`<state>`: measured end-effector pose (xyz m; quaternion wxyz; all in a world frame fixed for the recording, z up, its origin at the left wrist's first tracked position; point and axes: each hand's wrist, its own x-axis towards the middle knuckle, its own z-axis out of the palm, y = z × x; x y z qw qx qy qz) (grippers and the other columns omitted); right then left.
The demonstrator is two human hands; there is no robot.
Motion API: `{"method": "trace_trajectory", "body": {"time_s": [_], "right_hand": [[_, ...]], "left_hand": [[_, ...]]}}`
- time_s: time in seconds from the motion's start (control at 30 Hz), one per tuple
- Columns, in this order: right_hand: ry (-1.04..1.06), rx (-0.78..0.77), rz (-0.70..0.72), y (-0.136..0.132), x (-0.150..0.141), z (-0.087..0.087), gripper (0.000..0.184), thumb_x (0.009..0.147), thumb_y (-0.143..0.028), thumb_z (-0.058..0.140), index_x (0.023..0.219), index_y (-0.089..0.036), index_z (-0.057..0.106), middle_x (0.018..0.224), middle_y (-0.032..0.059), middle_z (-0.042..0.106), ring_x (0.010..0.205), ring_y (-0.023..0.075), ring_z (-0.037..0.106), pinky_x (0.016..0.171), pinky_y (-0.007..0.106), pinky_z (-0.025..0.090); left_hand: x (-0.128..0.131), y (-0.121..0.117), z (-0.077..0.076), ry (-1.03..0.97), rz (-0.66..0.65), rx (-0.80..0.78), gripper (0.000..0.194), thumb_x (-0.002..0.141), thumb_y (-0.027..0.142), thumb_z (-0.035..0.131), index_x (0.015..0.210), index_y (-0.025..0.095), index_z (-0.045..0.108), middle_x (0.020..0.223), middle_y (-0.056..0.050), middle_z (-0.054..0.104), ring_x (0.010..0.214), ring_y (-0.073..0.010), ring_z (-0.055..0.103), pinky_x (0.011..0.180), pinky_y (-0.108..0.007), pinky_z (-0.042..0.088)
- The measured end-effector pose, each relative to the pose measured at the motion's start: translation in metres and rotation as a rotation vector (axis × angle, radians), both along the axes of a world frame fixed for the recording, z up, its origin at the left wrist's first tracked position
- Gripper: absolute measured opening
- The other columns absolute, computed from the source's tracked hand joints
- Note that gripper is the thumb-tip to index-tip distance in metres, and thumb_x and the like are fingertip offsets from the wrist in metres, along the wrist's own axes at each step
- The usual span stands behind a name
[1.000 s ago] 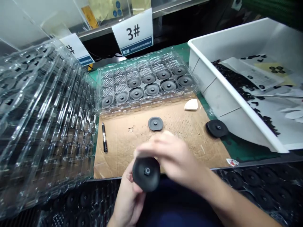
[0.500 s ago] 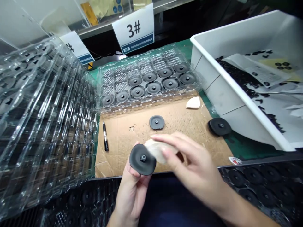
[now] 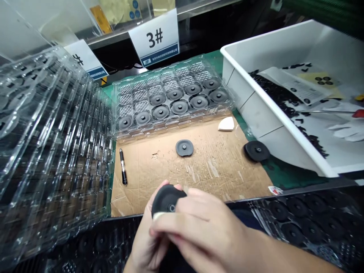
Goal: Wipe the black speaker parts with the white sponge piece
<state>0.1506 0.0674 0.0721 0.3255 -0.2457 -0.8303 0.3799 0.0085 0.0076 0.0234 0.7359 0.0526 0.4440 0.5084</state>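
Observation:
My left hand (image 3: 145, 231) is closed around a black rubber disc (image 3: 165, 197) with a metal nut at its centre. Over the disc's lower right part lies my right hand (image 3: 204, 227), fingers bent, hiding much of it. A cream-coloured pad (image 3: 159, 215) peeks out under the right fingers at the disc's near edge; the rest of the pad is covered. Another black disc, a loose one (image 3: 184, 148), lies flat on the cardboard (image 3: 148, 170) beyond my hands.
Behind the cardboard sits a clear blister tray (image 3: 173, 121) partly filled with black discs. Stacked clear trays (image 3: 57, 151) rise at left. A pen (image 3: 123, 167), a white wedge (image 3: 226, 124) and black discs (image 3: 256, 150) lie around. A white bin (image 3: 278, 110) stands right.
My right hand has moved left and down with the pad, from the disc's right side to across its front. The disc now sits slightly lower and is partly covered.

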Motion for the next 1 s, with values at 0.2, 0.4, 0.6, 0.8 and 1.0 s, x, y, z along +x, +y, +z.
{"method": "trace_trajectory", "body": {"time_s": [0.2,0.4,0.6,0.8,1.0], "right_hand": [[-0.230,-0.033,-0.225,0.001,0.026,0.005,0.023,0.087,-0.010,0.043,0.100,-0.017,0.062,0.078,0.0022,0.063,0.066,0.0143,0.053,0.063,0.027,0.039],[-0.067,0.252,0.021,0.024,0.009,0.003,0.029,0.091,-0.014,0.039,0.096,-0.021,0.066,0.070,0.0007,0.059,0.064,0.0141,0.046,0.063,0.030,0.034],[-0.054,-0.161,-0.345,0.019,0.026,-0.035,0.023,0.090,-0.016,0.044,0.104,-0.020,0.063,0.084,0.0036,0.063,0.075,0.0140,0.057,0.064,0.025,0.045],[-0.233,-0.418,-0.324,-0.010,0.044,-0.084,0.024,0.090,-0.021,0.046,0.105,-0.021,0.064,0.087,0.0041,0.068,0.078,0.0161,0.064,0.068,0.028,0.051],[-0.062,-0.238,-0.543,0.003,0.047,-0.037,0.022,0.091,-0.023,0.047,0.109,-0.027,0.059,0.103,0.0020,0.067,0.088,0.0162,0.062,0.066,0.025,0.049]], "left_hand": [[-0.004,-0.002,-0.005,-0.102,-0.024,0.086,0.054,0.055,0.037,0.079,0.107,0.033,0.065,0.114,0.001,0.068,0.112,-0.0186,0.056,0.094,-0.022,0.042],[0.002,-0.003,0.004,-0.064,-0.059,0.059,0.059,0.053,0.042,0.079,0.108,0.027,0.066,0.103,-0.003,0.070,0.104,-0.0265,0.060,0.092,-0.034,0.046],[0.003,-0.002,0.008,-0.322,-0.069,0.136,0.057,0.053,0.040,0.079,0.107,0.031,0.065,0.111,0.001,0.069,0.101,-0.0242,0.063,0.088,-0.034,0.050],[0.000,0.001,0.004,-0.374,-0.094,0.138,0.057,0.054,0.037,0.079,0.108,0.031,0.064,0.113,0.001,0.069,0.103,-0.0229,0.062,0.089,-0.033,0.050],[0.006,0.001,0.007,-0.314,-0.115,0.105,0.057,0.052,0.040,0.079,0.107,0.029,0.065,0.109,-0.001,0.070,0.098,-0.0244,0.064,0.086,-0.033,0.051]]}}
